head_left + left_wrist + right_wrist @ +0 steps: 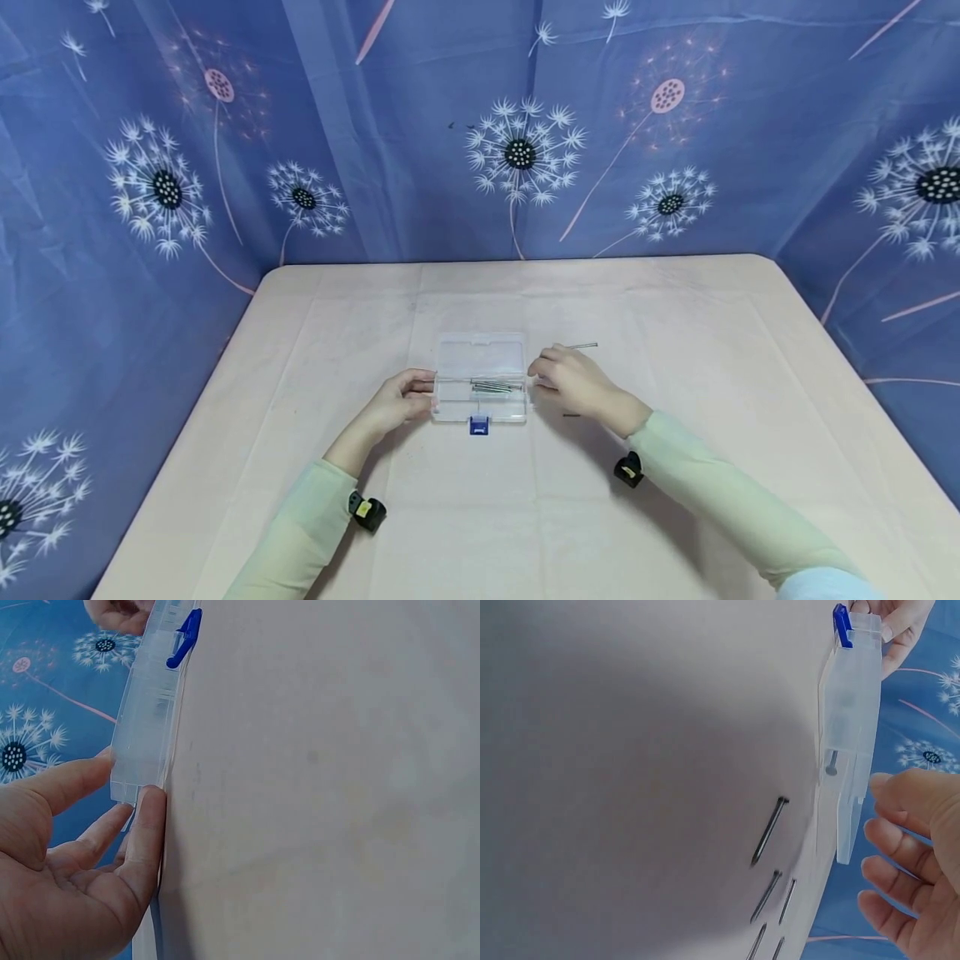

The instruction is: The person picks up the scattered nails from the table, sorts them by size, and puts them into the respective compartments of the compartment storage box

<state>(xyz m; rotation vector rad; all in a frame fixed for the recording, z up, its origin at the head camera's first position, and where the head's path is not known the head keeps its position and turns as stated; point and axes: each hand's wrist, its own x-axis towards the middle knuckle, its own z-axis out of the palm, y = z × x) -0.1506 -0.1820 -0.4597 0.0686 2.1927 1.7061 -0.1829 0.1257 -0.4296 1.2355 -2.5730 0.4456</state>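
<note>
A clear plastic box with a blue latch stands with its lid raised at the back. Several metal nails lie inside it. My left hand holds the box's left end, thumb on one side and fingers on another, as the left wrist view shows. Beside the right end is my right hand, its fingers loosely bent and nothing visible between them. Its thumb is close to the box; whether they touch I cannot tell. In the right wrist view, several loose nails lie below this hand.
A pale cloth covers the table. Loose nails lie right of the box, one of them behind the right hand and another in front. A blue curtain with dandelion prints hangs around the back and sides.
</note>
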